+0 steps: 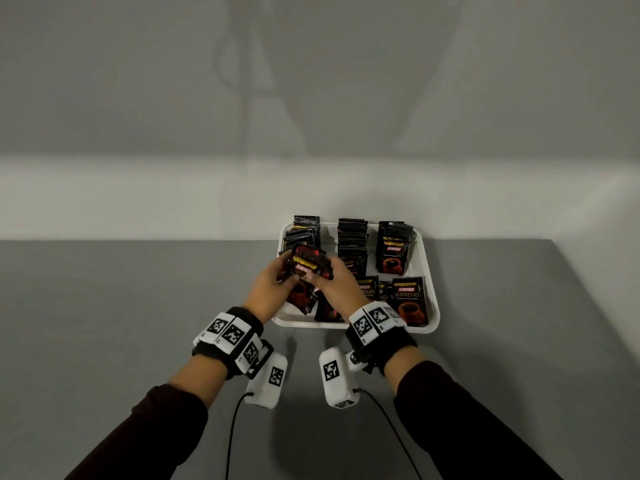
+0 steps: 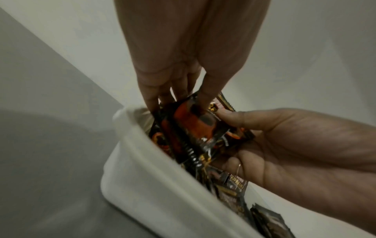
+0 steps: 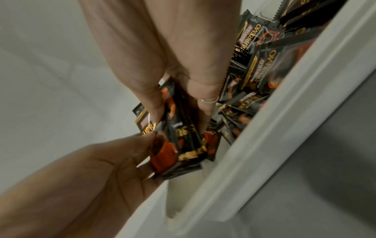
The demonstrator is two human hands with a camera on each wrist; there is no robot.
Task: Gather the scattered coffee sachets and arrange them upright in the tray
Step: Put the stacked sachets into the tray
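The left hand pinches one side of a small bunch of Kopiko coffee sachets, thumb on its face and fingers curled behind, above the near-left part of the white tray; the slick foil could slide and fan out if that pinch eases. The right hand closes on the bunch's other side, and lowering it carelessly could topple the upright rows behind. Loose sachets lying flat at the tray's near right may get buried.
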